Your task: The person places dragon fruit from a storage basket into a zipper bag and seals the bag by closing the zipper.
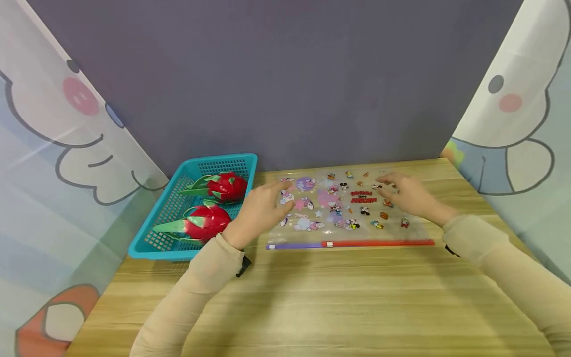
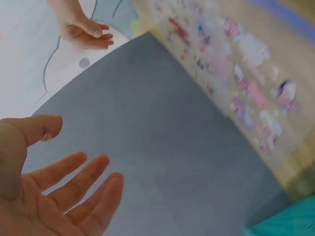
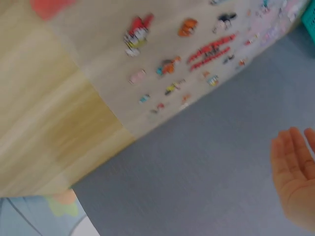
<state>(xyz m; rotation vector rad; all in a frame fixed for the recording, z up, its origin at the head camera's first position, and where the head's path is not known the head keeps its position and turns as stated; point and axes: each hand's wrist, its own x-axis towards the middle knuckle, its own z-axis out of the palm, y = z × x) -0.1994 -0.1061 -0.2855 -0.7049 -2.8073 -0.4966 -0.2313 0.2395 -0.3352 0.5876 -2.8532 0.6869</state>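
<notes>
A clear plastic zip bag (image 1: 348, 208) lies flat on a wooden table (image 1: 312, 297), near the far edge, just right of a basket (image 1: 178, 208); the film is thin and glossy, printed with small cartoon figures, pink and purple patches, and a short line of red lettering; along its near edge runs a straight closure strip, purple on the left and red on the right, with a small white slider (image 1: 329, 244) where the colours meet. The table shows pale grain in long streaks; behind it stands a matte grey-purple wall (image 1: 285, 74); soft curtains with cartoon faces hang at either side.

The basket is turquoise plastic, rectangular, with perforated mesh walls; two dragon fruits sit in it, one (image 1: 225, 187) toward the back and one (image 1: 206, 221) toward the front; both are red, rounded and shiny, with flat green leaf-like scales sticking out.

The left hand (image 1: 263, 208) is over the bag's left end, just beside the basket; the left wrist view shows its palm (image 2: 44, 196) spread, fingers straight and slightly apart, holding nothing; whether the fingertips touch the film cannot be told. The right hand (image 1: 408, 194) is over the bag's far right part, fingers extended and loose, gripping nothing; the right wrist view, blurred, shows only flat fingers (image 3: 295, 172) at the frame's edge. Both arms wear beige sleeves (image 1: 200, 282).
</notes>
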